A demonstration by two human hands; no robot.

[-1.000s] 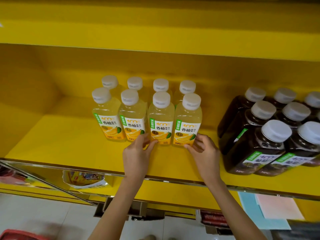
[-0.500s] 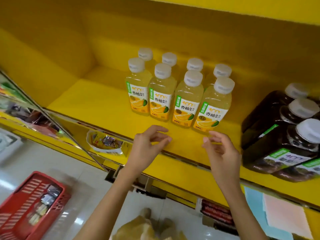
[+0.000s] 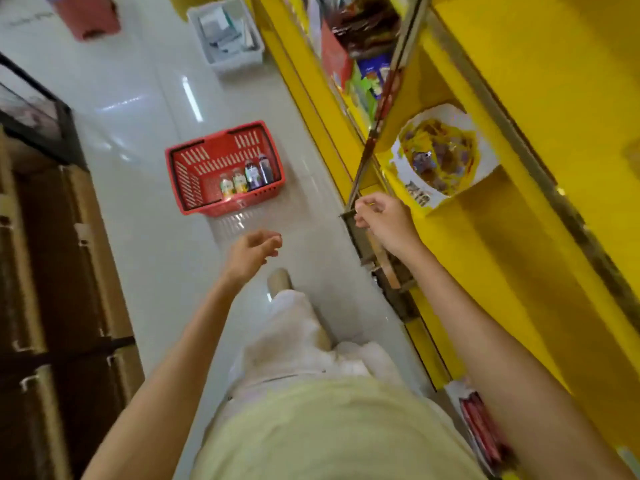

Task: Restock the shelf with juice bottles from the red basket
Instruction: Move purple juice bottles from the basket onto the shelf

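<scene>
The red basket [image 3: 194,174] sits on the white floor ahead of me, to the left of the yellow shelf [image 3: 540,140]. Along its near right wall lie two yellow juice bottles [image 3: 233,185] and two dark juice bottles [image 3: 259,171]. My left hand [image 3: 251,252] hangs over the floor below the basket, fingers loosely curled, holding nothing. My right hand [image 3: 386,221] is beside the shelf's lower edge, fingers bent and apart, also holding nothing. The stocked bottles on the shelf are out of view.
A white bin [image 3: 228,32] with papers stands on the floor farther along the aisle, and a red object [image 3: 86,15] is at the top left. Brown cardboard boxes [image 3: 52,289] line the left side. Snack packets [image 3: 440,150] sit on lower shelves.
My view has swung down and left from the shelf to the floor and basket. Both hands have left the yellow bottles and dropped away from the shelf, holding nothing.
</scene>
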